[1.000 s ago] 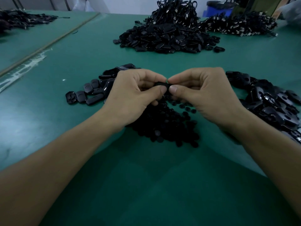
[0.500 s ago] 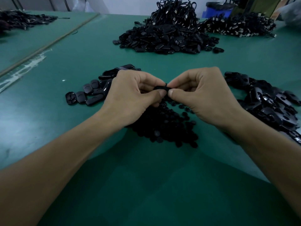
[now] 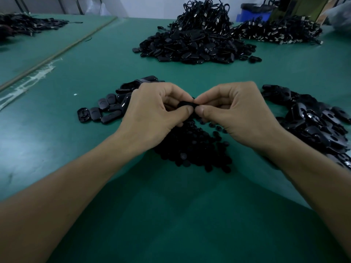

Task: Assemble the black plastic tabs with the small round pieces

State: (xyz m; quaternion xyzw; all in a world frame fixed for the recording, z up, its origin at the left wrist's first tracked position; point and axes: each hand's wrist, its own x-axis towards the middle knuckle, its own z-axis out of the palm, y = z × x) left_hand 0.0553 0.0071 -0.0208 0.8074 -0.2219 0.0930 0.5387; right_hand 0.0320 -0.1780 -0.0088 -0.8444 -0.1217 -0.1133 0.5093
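Note:
A black plastic tab (image 3: 187,104) is held above the table between both hands. My left hand (image 3: 152,116) pinches its left end with thumb and curled fingers. My right hand (image 3: 241,116) pinches its right end, thumb tip almost touching the left thumb. Most of the tab is hidden by the fingers, and whether a round piece sits in it I cannot tell. Under the hands lies a heap of small round pieces (image 3: 191,149). A pile of tabs with holes (image 3: 315,122) lies to the right, and a smaller group of tabs (image 3: 108,109) to the left.
The green table (image 3: 171,215) has a large heap of black parts (image 3: 193,46) at the back, with corded pieces (image 3: 277,33) to its right. A blue bin (image 3: 252,14) stands behind. Another dark heap (image 3: 24,25) lies at the far left.
Both hands stay in place over the round pieces, their thumbs and fingertips shifting slightly on the tab. Nothing was let go or picked up.

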